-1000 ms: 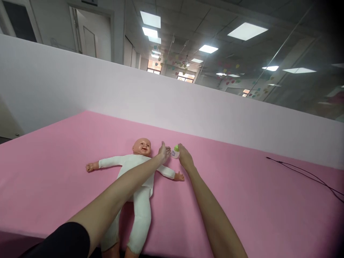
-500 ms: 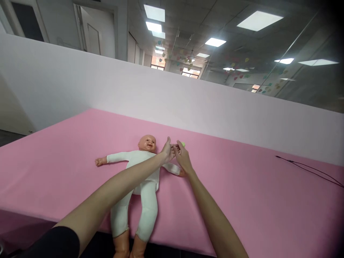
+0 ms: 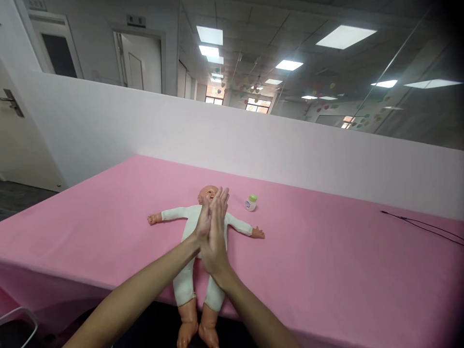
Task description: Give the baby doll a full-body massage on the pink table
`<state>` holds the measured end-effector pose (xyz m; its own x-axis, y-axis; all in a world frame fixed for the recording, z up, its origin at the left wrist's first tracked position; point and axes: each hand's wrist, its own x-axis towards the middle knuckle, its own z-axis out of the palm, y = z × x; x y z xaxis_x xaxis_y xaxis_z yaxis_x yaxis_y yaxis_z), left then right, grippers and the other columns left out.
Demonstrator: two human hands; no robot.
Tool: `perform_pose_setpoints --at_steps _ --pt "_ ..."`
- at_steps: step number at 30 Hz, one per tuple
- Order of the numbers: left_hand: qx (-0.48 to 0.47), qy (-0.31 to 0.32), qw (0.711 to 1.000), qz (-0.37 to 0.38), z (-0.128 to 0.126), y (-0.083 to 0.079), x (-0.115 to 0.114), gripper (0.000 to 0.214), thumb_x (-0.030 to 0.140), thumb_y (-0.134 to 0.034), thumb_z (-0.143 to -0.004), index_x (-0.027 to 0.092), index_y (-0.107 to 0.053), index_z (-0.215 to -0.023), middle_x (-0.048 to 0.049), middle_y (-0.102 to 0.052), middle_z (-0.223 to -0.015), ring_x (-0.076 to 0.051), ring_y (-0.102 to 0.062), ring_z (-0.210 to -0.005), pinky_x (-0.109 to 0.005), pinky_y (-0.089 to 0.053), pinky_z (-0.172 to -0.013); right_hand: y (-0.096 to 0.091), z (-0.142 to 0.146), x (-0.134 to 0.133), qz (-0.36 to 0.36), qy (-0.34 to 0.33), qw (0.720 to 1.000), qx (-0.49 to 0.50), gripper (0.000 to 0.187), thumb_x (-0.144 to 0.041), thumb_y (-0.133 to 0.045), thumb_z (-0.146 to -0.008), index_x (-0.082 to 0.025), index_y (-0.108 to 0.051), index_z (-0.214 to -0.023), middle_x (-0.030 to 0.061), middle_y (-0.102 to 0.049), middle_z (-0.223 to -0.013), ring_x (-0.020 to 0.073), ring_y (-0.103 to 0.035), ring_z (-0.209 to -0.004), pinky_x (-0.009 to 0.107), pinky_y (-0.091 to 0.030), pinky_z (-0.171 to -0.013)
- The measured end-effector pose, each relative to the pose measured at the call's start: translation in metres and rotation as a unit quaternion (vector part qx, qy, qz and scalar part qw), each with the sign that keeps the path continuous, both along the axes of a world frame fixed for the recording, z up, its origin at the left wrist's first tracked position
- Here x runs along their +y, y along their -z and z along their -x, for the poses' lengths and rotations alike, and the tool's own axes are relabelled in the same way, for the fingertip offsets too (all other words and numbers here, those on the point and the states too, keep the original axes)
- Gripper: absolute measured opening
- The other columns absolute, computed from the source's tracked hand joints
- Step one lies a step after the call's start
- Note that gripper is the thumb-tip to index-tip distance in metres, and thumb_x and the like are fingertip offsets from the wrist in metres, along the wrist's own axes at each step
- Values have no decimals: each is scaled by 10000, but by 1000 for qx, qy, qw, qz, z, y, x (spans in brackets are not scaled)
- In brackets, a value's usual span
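My left hand [image 3: 204, 220] and my right hand [image 3: 216, 237] are pressed palm to palm, fingers stretched out, above the chest of a baby doll [image 3: 187, 270]. Nothing shows between the palms. The doll lies on its back in a white suit, arms spread, with bare feet over the table's front edge. My hands hide part of its face and torso. A small jar [image 3: 251, 203] with a green lid and a printed label stands just beyond the doll's arm on the right, apart from my hands.
A pink cloth [image 3: 326, 261] covers the table. A thin black cable [image 3: 416, 222] lies at the right. Behind the table runs a low white wall [image 3: 253, 140] with glass above it. A door with a handle [image 3: 13, 102] stands at the left.
My hands have moved left and nearer, from beside the doll's shoulder to over its chest, and are now pressed together. The jar, mostly hidden behind my right hand before, is in plain sight.
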<state>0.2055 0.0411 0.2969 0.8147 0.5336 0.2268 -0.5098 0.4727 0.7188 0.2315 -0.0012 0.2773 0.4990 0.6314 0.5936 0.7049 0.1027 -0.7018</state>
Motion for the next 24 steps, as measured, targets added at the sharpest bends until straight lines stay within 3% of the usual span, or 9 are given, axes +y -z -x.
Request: perform_pose_setpoints --at_steps 2,5,7,10,13,15,18,21,24 --pt "7 -25 999 30 1 9 -5 808 765 -154 -970 294 -447 -1558 -22 -481 -1581 -249 -183 -1577 -408 -207 -1290 1 6 5 4 -13 999 -37 700 -630 -323 -1038 -309 -206 -1649 18 -230 -1702 314 -109 -1589 589 -112 -1280" --pt "36 40 997 48 6 19 2 806 762 -206 -972 252 -515 -1515 -87 -539 -1532 -298 -283 -1545 -453 -271 -1268 3 -10 12 13 16 1000 -10 671 -645 -310 -1038 -284 -356 -1602 40 -316 -1673 288 -199 -1574 554 -125 -1286" --pt "42 63 996 52 10 23 14 815 768 -220 -970 232 -554 -1485 -93 -520 -1549 -299 -307 -1536 -439 -293 -1259 10 -19 14 20 25 999 32 676 -623 -300 -1049 -268 -295 -1624 46 -273 -1689 249 -186 -1579 521 -158 -1289" --pt "18 26 999 33 10 30 28 781 759 -218 -977 270 -545 -1491 -31 -456 -1602 -240 -237 -1564 -362 -244 -1274 26 -9 12 21 -4 999 38 683 -586 -262 -1067 -267 -139 -1658 30 -132 -1725 212 -78 -1595 502 -132 -1297" --pt "1 6 1000 8 1 41 27 713 726 -286 -986 294 -534 -1497 -35 -499 -1568 -236 -218 -1569 -383 -247 -1272 33 6 13 12 -15 1000 6 691 -612 -296 -1054 -279 -190 -1651 37 -163 -1719 244 -35 -1598 552 -44 -1290" --pt "12 12 1000 -8 -6 44 27 691 712 -347 -982 269 -571 -1463 -73 -549 -1521 -266 -268 -1553 -420 -266 -1263 25 0 17 3 -11 1000 16 665 -629 -340 -1041 -279 -342 -1606 57 -294 -1681 269 -120 -1591 556 -68 -1286" --pt "49 -32 994 -96 -16 38 43 616 655 -467 -978 200 -667 -1342 -119 -616 -1444 -301 -420 -1474 -411 -302 -1239 5 -39 26 -22 -7 996 81 570 -605 -389 -1037 -256 -568 -1452 84 -529 -1537 273 -412 -1477 486 -290 -1238" --pt "108 -139 955 -237 -29 24 79 465 561 -597 -949 197 -744 -1197 -105 -664 -1387 -311 -536 -1370 -382 -357 -1194 -5 -94 39 -26 32 992 119 488 -588 -511 -986 -216 -691 -1247 108 -698 -1303 276 -625 -1229 427 -466 -1088" --pt "235 -250 867 -361 -47 18 118 405 507 -615 -943 231 -745 -1209 -94 -681 -1365 -331 -585 -1296 -419 -403 -1131 5 -140 57 -2 83 987 135 425 -570 -576 -932 -198 -716 -1081 113 -736 -1176 272 -664 -1090 393 -498 -1001"
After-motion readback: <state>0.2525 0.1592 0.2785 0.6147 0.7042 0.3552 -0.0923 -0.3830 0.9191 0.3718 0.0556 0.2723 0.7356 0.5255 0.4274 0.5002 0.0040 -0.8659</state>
